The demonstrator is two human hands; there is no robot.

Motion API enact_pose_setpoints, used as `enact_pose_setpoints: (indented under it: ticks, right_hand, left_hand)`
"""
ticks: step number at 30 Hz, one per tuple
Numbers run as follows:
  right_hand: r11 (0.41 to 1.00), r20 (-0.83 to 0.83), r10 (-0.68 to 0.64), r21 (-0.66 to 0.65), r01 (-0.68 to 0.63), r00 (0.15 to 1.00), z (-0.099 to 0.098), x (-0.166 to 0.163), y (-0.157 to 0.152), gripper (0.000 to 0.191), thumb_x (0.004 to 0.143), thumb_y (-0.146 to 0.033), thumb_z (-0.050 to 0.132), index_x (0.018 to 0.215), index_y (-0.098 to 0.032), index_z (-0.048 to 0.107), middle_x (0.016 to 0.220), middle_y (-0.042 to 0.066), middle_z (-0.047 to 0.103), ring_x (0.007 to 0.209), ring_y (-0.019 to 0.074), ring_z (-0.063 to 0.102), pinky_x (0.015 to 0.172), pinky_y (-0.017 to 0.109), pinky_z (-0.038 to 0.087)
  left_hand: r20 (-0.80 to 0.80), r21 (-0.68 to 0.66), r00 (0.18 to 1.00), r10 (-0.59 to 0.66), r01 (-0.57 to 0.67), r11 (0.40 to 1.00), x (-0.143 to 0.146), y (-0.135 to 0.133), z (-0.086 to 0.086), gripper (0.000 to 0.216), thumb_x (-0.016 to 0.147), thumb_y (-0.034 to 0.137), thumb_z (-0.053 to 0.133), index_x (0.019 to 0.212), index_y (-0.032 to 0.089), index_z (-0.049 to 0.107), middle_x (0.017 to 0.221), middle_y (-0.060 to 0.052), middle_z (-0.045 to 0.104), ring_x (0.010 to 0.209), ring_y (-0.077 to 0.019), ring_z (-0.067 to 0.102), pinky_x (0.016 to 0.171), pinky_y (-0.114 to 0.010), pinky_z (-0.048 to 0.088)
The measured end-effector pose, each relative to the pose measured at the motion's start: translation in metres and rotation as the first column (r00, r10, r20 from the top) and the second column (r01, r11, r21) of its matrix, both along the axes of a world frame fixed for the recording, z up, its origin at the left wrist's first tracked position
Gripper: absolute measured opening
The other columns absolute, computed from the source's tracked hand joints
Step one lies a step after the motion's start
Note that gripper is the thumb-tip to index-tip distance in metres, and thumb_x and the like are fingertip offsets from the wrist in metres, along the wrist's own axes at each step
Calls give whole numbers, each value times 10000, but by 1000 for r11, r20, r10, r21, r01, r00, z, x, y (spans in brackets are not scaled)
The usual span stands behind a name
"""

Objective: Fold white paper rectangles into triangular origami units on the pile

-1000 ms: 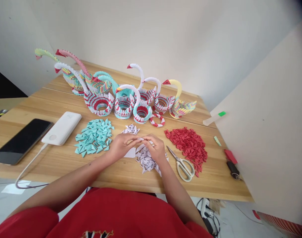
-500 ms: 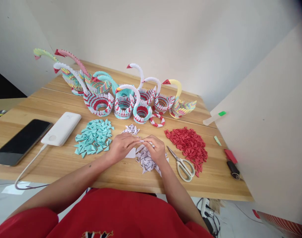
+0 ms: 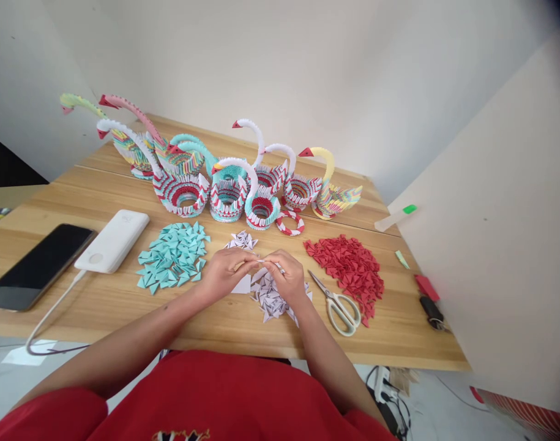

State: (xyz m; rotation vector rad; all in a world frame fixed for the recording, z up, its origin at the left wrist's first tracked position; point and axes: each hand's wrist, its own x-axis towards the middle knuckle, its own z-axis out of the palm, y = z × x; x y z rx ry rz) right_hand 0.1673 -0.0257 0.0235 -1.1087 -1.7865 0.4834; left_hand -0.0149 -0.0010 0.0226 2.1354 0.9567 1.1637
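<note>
Tabletop (image 3: 234, 324), hands (image 3: 224, 272) (image 3: 287, 277) with paper (image 3: 261, 261), illegible emblem (image 3: 181, 435)

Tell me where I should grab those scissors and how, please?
Probably best to take the scissors by their pale handle loops, coming from the person's side of the table. The loops lie nearest that edge, while the blades point away. Red paper pieces lie close on the right, so that way looks tighter.

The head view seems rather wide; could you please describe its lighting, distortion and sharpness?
Head view: soft, fairly even light, faint shadows; phone stretched toward the left edge; dark blur in the top right corner; scissors fairly crisp; pinched white piece too small to read.
</note>
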Motion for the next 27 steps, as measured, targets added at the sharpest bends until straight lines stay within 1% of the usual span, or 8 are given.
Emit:
enact_pose_setpoints:
  ticks: [5,9,14,19,24,27]
  right_hand:
    - [999,-29,-38,24,39,999,1,2,1,117,864,-239,579,911,-236,686,831,28,687,768,168,633,712,303,495]
    - [1000,-5,-9,27,9,1000,0,2,1,121,872,-226,576,920,-240,686,833,33,689,783,172,637,714,307,499]
    - [998,-5,20,64,-20,1000,-2,2,1,142,876,-192,573,934,-243,692,818,26,695,767,160,635,700,294,497]
    - [997,16,29,71,-30,999,-3,3,1,165,891,-181,549,956,-243,688,842,32,704,783,161,639,703,297,501]
    - [996,37,37,83,-40,999,-4,3,1,163,905,-190,532,955,-235,680,845,34,704,790,162,639,707,299,501]
    - [998,68,19,66,-24,997,-3,2,1,163,916,-224,513,918,-222,676,813,38,689,771,167,631,703,301,496]
  left_hand:
    - [28,16,999,38,-38,999,-1,1,-1,181,871,311,583,827,178,698,783,-35,717,713,-147,659,669,-235,477]
    - [35,35,999,26,-27,999,-1,1,-1,149,858,290,604,842,180,703,796,-33,720,718,-145,661,681,-232,484]
    - [37,31,999,12,-13,999,0,1,-2,121,848,262,617,865,187,709,803,-30,719,726,-144,661,712,-235,495]
    - [39,49,999,2,-4,999,0,-1,-1,115,848,258,617,860,188,707,798,-27,716,720,-141,656,706,-230,492]
    - [14,109,1000,13,-14,994,0,-1,0,132,864,259,596,840,172,693,765,-29,705,692,-132,640,673,-226,474]
    - [-28,204,999,39,-32,978,2,-1,-1,156,878,250,571,814,159,681,723,-38,690,661,-137,621,646,-241,458]
